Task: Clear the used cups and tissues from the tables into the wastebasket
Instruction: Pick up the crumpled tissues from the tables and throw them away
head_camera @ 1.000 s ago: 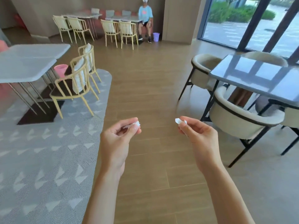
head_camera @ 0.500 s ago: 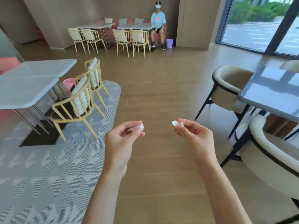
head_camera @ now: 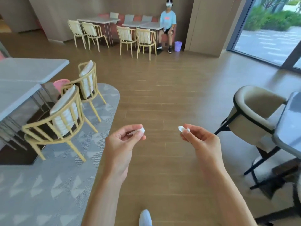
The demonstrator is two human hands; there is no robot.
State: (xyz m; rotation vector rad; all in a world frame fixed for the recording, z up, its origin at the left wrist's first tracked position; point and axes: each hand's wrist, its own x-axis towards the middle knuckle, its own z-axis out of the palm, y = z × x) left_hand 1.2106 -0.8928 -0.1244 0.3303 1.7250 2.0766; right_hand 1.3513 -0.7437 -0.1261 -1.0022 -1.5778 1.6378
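Head view shows the left hand (head_camera: 121, 141) pinching a small crumpled white tissue scrap (head_camera: 142, 130) between thumb and fingertips, and the right hand (head_camera: 201, 141) pinching a second small white tissue scrap (head_camera: 183, 129), both held above the brown wood-plank floor (head_camera: 162, 98). Left of them a pink plastic wastebasket (head_camera: 60, 83) stands beside the grey-topped table (head_camera: 24, 74) behind yellow wooden chairs (head_camera: 65, 115); far off, a purple plastic wastebasket (head_camera: 178, 46) sits by a seated person (head_camera: 167, 22).

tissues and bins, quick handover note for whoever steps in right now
Left hand pinches a small tissue scrap in its fingers; right hand pinches another scrap.
Both are held over bare floor, mid-room.
Pink wastebasket stands behind the yellow chairs at the left tables; a purple wastebasket stands by the far wall.
Done: two scraps picked up.
Left: drop both in a wastebasket.
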